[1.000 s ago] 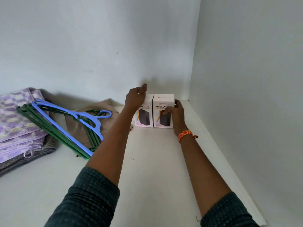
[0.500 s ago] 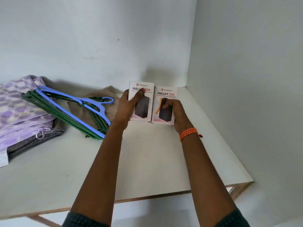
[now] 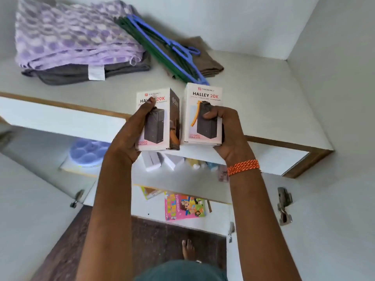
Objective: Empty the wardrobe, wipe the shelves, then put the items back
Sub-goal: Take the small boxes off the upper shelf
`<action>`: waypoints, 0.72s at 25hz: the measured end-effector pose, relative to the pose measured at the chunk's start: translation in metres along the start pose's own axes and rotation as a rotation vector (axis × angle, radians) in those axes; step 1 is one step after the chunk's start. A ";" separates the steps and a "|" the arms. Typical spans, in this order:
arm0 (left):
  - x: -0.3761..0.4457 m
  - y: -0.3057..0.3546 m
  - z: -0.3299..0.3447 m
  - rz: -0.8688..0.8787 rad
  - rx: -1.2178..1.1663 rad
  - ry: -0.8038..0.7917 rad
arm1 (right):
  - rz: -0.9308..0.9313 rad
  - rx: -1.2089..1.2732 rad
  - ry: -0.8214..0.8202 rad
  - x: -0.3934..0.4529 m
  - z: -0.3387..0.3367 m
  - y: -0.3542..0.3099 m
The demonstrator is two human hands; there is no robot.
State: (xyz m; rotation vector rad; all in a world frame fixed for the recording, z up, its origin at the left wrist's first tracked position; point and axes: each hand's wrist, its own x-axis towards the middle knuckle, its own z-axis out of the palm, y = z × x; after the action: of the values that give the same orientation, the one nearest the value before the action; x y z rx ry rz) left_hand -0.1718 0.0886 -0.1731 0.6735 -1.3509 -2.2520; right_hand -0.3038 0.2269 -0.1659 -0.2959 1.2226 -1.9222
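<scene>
Two white "Halley 20K" power bank boxes are held upright in front of the white top shelf [image 3: 263,102], past its front edge. My left hand [image 3: 129,138] grips the left box [image 3: 160,122], thumb across its front. My right hand [image 3: 227,128], with an orange thread band at the wrist, grips the right box [image 3: 200,106]. On the shelf lie a folded purple patterned cloth [image 3: 71,37] over a grey one, blue and green hangers [image 3: 172,53], and a folded brown cloth [image 3: 207,59].
Lower shelves hold a purple round tray [image 3: 87,153], small white boxes [image 3: 162,161] and a colourful children's book [image 3: 184,205]. Wardrobe door hinges [image 3: 284,205] show at right and left. Dark floor and my bare foot [image 3: 188,250] are below.
Both hands have lifted the two boxes off the back of the shelf and drawn them toward me, out over its front edge. The view tilted down, so lower shelves and floor show.
</scene>
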 end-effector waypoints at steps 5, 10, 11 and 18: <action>-0.095 -0.079 -0.118 -0.090 -0.147 0.354 | 0.372 -0.125 -0.057 -0.010 0.037 0.144; -0.200 -0.190 -0.211 -0.170 -0.355 0.786 | 0.724 -0.352 -0.198 -0.023 0.052 0.306; -0.225 -0.213 -0.224 -0.158 -0.412 0.889 | 0.783 -0.420 -0.260 -0.032 0.056 0.336; -0.401 -0.304 -0.243 0.077 -0.769 1.336 | 1.016 -0.895 -0.725 -0.150 0.121 0.460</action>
State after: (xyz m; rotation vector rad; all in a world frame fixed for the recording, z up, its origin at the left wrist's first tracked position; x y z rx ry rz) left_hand 0.2580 0.2874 -0.4697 1.3502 0.1263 -1.4072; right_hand 0.0969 0.1709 -0.4574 -0.6054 1.2595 -0.2743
